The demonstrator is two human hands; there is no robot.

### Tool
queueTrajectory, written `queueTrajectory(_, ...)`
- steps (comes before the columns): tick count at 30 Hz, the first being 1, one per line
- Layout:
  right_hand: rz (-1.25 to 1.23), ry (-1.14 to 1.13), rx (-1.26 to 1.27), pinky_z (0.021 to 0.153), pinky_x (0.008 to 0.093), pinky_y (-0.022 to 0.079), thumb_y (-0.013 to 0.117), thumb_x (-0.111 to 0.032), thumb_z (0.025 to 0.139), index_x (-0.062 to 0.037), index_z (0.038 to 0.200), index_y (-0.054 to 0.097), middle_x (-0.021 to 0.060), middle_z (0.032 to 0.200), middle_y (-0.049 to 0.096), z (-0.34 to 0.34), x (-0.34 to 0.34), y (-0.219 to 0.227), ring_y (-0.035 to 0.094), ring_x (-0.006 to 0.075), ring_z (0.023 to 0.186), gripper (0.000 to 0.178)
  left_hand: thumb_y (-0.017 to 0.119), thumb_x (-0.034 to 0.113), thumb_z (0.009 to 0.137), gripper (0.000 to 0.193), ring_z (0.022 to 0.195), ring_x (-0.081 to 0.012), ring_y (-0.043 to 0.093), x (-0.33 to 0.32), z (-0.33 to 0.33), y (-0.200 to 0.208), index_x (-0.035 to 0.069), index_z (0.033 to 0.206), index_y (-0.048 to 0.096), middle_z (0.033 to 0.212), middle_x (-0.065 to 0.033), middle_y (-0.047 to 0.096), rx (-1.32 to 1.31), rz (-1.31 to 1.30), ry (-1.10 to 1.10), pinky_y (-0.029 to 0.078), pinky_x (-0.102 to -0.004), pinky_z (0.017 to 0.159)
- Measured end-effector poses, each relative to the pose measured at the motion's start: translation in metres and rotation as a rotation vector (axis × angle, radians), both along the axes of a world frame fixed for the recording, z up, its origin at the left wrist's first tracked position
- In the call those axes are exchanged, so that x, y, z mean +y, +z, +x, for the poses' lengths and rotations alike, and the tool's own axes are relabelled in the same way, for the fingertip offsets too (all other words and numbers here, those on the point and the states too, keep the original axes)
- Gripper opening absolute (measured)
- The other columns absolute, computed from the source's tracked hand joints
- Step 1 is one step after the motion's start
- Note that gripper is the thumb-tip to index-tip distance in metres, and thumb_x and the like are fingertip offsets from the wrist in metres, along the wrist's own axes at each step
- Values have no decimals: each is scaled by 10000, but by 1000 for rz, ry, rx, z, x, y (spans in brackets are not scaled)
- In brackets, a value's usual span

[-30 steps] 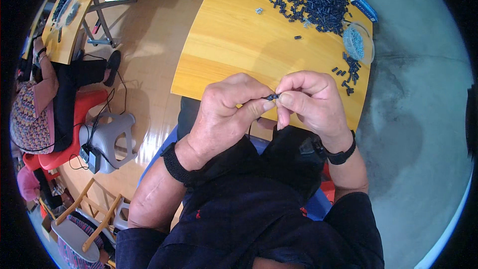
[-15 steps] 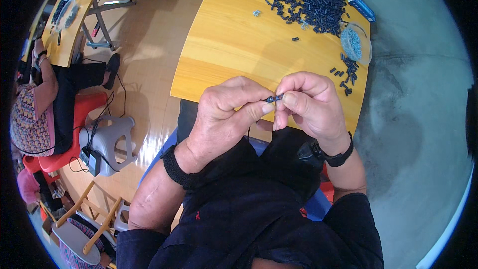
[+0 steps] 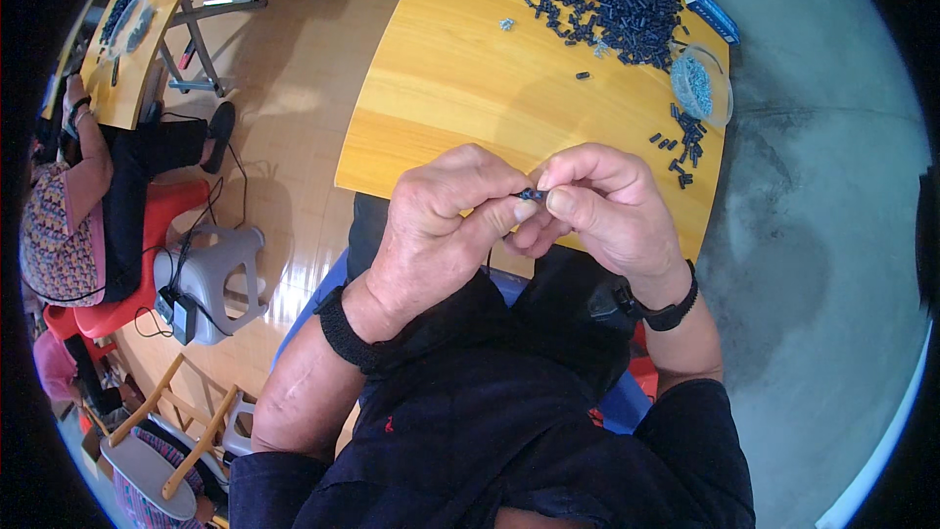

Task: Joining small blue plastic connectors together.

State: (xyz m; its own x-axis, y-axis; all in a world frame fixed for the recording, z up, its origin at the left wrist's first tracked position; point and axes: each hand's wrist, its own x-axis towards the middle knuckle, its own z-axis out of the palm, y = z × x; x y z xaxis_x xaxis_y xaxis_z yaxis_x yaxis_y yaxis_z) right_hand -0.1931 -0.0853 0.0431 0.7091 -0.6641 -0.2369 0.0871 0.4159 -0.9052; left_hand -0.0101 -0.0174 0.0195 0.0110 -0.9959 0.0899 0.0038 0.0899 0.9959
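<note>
Above my lap, just off the near edge of the table, my two hands meet at the fingertips. The thumb and forefinger of my left hand pinch a small black cylindrical part, with only a short length showing. At its right end my right hand closes thumb and forefinger on it, its other fingers curled beneath. Whether a smaller piece sits inside the right fingertips is hidden.
On the yellow wooden table lies a big heap of black parts, with a smaller group nearer. A clear tub holds small bluish metal pieces. Behind stands a blue box. At left a person sits beside a grey stool.
My right fingertips have moved slightly left, closer to my left ones, and less of the black part shows between them. The right hand's lower fingers have curled under.
</note>
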Motion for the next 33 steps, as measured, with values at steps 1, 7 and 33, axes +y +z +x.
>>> queueTrajectory(1, 54, -15, 0, 616, 278, 578, 563, -57, 932, 9, 976, 595, 104, 820, 673, 0, 1, 0, 687, 183, 728, 86, 709, 24, 794, 99, 757, -172, 589, 0, 1, 1, 13, 891, 696, 811, -71, 641, -27, -12, -7, 472, -284, 677)
queueTrajectory(7, 114, 15, -14, 620, 309, 599, 550, -59, 940, 12, 999, 588, 128, 884, 675, 0, 0, -2, 698, 218, 791, 99, 731, 46, 753, 111, 727, -195, 555, -4, 5, -1, 47, 862, 706, 750, -47, 626, -156, -185, -11, 438, -314, 676)
queueTrajectory(33, 209, 11, -255, 696, 377, 605, 549, -56, 940, 18, 1003, 562, 161, 887, 660, 2, 7, -16, 693, 265, 809, 98, 739, 35, 759, 128, 672, -159, 527, -4, 14, 17, 21, 880, 701, 699, -44, 588, -154, -85, -167, 405, -288, 607)
